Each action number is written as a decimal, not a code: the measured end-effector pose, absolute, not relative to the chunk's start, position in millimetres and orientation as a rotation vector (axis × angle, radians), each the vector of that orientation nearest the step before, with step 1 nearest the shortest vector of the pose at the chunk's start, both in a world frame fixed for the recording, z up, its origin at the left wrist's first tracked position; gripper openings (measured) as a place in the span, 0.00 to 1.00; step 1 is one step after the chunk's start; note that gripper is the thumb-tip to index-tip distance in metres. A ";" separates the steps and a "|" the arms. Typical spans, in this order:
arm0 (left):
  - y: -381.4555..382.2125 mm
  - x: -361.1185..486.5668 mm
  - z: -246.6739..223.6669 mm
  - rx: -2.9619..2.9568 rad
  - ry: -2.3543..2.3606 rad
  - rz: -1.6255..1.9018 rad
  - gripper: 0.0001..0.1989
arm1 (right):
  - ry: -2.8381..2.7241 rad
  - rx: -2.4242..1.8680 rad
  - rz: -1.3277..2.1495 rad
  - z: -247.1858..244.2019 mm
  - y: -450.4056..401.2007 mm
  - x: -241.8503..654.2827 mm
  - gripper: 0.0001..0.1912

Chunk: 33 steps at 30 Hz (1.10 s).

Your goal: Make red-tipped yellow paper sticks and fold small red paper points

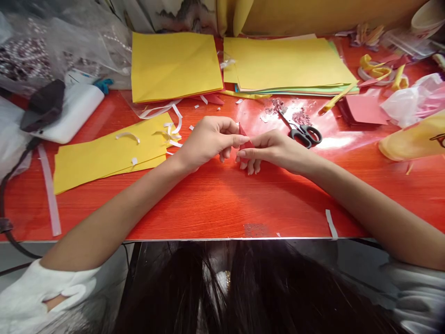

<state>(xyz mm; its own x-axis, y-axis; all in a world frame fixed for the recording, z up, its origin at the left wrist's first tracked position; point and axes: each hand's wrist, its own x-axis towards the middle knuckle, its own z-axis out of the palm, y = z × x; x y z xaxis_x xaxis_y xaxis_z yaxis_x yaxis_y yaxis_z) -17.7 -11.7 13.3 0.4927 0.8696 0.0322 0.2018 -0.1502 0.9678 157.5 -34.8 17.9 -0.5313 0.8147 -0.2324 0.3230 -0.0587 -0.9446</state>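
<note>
Between both hands is a small piece of dark red paper [245, 137], pointed at the top and seemingly folded. My left hand [215, 138] pinches its upper left side between thumb and fingers. From the right, my right hand [269, 149] grips its lower part, thumb on the near face. Fingers cover much of the paper, so its full shape is hidden. Black-handled scissors [301, 131] lie on the red table [215, 204] just beyond my right hand. Left of my left hand are cut yellow paper strips [111, 148] with white scraps on them.
Yellow sheets [177, 65] and a layered paper stack [285, 65] lie at the back. Red paper squares [363, 109] and a yellowish roll [413, 137] are on the right. A white device [74, 111], a black cable [10, 185] and plastic bags [86, 41] crowd the left.
</note>
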 end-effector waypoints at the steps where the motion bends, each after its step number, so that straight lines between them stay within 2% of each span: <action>1: -12.0 -17.9 12.7 1.641 0.933 0.777 0.06 | -1.807 -1.221 1.641 18.3 -35.1 157.2 0.13; 13: -11.5 -18.2 13.4 1.501 0.890 0.735 0.12 | -1.809 -1.131 1.876 17.8 -26.1 167.8 0.11; 20: -11.3 -16.1 11.7 1.459 0.897 0.771 0.06 | -1.776 -1.117 1.901 15.8 -24.0 170.5 0.11; 24: -12.9 -15.8 11.1 1.404 0.920 0.804 0.07 | -1.758 -1.124 1.909 16.9 -24.6 169.5 0.11; 33: 2.5 -25.7 11.4 1.472 1.016 0.832 0.04 | -1.351 -1.125 1.554 2.2 -24.0 162.3 0.06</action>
